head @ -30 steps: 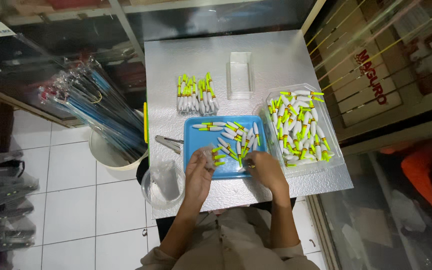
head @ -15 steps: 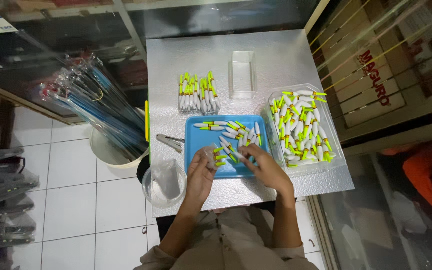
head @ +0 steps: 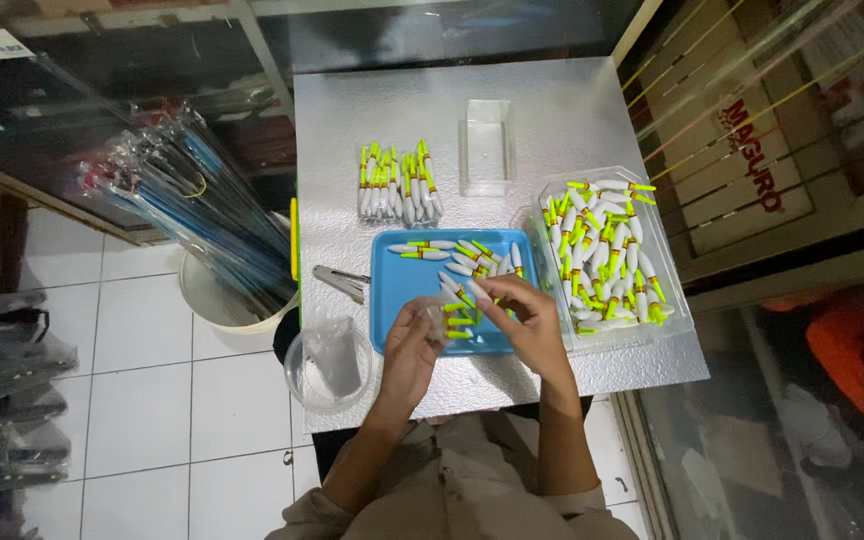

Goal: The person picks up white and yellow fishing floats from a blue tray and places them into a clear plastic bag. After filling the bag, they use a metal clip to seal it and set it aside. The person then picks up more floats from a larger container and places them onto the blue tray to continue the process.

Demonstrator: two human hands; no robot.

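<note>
White-yellow floats (head: 457,268) (loose) on blue tray (head: 402,300)

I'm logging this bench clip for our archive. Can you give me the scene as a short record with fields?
Surface: silver table
Left hand: holds a small clear bag over the blue tray
Right hand: pinches a white and yellow float at the bag
Tray contents: loose floats
Right of tray: clear bin of floats
Behind tray: bagged floats, empty clear box
Left of tray: stapler
</note>
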